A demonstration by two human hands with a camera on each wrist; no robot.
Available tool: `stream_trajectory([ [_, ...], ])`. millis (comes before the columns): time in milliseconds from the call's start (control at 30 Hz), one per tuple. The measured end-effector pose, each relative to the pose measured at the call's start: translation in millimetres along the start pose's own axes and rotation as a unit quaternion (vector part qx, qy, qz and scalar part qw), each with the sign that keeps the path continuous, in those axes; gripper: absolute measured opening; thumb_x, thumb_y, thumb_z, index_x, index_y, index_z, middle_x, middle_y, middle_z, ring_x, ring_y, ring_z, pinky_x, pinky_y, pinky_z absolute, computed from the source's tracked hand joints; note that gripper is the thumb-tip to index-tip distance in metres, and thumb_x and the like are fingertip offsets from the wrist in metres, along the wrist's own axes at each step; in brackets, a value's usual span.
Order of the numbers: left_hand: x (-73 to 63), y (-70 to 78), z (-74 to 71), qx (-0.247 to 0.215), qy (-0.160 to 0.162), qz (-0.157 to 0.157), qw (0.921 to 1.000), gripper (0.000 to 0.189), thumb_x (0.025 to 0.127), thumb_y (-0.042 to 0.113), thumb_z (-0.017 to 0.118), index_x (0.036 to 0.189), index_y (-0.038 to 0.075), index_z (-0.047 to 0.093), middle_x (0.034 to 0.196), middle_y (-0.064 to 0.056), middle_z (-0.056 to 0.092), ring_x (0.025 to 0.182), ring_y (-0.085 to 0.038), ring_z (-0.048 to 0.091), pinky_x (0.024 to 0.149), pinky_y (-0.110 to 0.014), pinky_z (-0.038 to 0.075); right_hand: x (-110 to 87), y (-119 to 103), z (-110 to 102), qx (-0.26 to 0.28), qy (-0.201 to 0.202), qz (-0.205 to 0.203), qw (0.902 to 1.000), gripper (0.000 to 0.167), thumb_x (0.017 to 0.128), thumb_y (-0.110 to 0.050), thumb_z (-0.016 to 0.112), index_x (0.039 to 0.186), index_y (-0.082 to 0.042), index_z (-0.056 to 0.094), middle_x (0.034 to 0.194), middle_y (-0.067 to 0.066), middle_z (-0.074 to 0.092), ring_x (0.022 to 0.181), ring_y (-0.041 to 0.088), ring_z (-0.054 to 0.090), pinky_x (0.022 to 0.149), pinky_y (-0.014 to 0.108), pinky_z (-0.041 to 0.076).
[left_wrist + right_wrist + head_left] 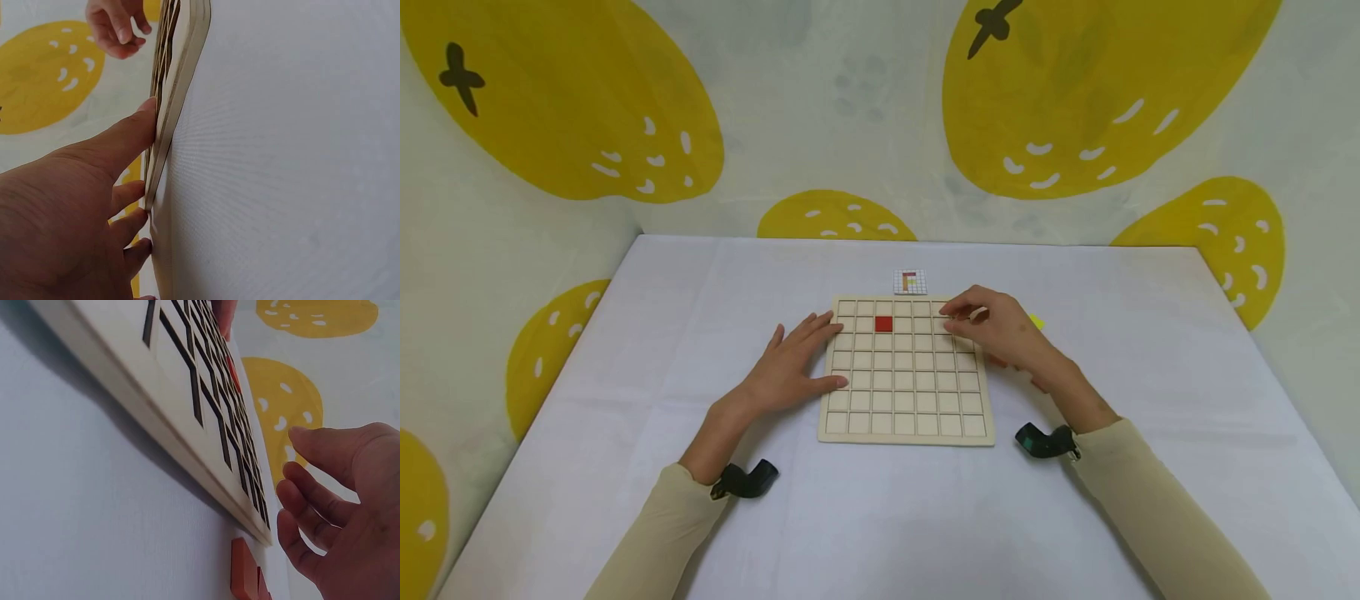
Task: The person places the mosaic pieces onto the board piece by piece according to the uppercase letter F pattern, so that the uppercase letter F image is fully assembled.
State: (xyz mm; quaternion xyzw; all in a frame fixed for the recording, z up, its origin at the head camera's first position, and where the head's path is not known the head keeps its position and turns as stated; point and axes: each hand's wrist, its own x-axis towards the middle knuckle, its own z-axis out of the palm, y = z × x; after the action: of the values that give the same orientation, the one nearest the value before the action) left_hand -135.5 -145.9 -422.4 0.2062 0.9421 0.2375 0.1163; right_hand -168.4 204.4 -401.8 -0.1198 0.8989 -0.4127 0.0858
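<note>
A wooden grid board (906,439) lies on the white table, with one red square tile (883,324) in a cell of its second row from the back. My left hand (782,371) rests at the board's left edge, fingers spread and thumb touching the rim. Over the board's back right corner hovers my right hand (1000,329), its fingers loosely bent. In the right wrist view, a gap shows between thumb and fingertips, with nothing in it. Orange-red blocks (244,569) lie beside the board's right edge, partly hidden under the right hand and wrist in the head view.
Behind the board stands a small card (910,282) printed with a coloured grid pattern. A yellow piece (1037,322) peeks out beyond the right hand. Black wrist devices (748,480) sit on both wrists. Cloth with yellow fruit shapes (835,215) hangs behind the table (880,533).
</note>
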Motion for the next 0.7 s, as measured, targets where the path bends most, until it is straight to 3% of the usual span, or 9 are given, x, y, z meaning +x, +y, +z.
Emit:
stream_trajectory([
  [333,0.0,-0.6,-0.2,-0.002,-0.003,-0.002,1.0000,0.087,0.092,0.049,0.076,0.162,0.017,0.037,0.176,-0.004,0.023,0.165,-0.031,0.016,0.129,-0.070,0.003,-8.6,11.2,-9.9,-0.001,-0.004,-0.011,0.9999,0.024,0.099,-0.030,0.074,0.118,-0.016,0.074,0.115,0.003,0.072,0.106,0.018,0.063,0.092,0.026,0.053],
  [600,-0.2,0.4,-0.8,-0.007,-0.003,-0.004,1.0000,0.086,0.092,0.048,0.076,0.162,0.016,0.037,0.175,-0.005,0.023,0.165,-0.032,0.016,0.129,-0.070,0.004,-17.1,20.0,-17.7,-0.004,-0.009,0.008,0.9999,0.027,0.098,-0.030,0.074,0.121,-0.016,0.073,0.115,0.005,0.071,0.100,0.021,0.064,0.084,0.019,0.053],
  [700,0.3,0.7,-0.6,-0.007,-0.002,-0.004,1.0000,0.086,0.092,0.048,0.077,0.162,0.016,0.037,0.175,-0.004,0.023,0.165,-0.032,0.016,0.129,-0.070,0.004,-20.8,23.0,-20.9,-0.002,-0.016,0.018,0.9997,0.027,0.098,-0.029,0.075,0.122,-0.017,0.072,0.115,0.007,0.070,0.096,0.024,0.065,0.071,0.023,0.055],
])
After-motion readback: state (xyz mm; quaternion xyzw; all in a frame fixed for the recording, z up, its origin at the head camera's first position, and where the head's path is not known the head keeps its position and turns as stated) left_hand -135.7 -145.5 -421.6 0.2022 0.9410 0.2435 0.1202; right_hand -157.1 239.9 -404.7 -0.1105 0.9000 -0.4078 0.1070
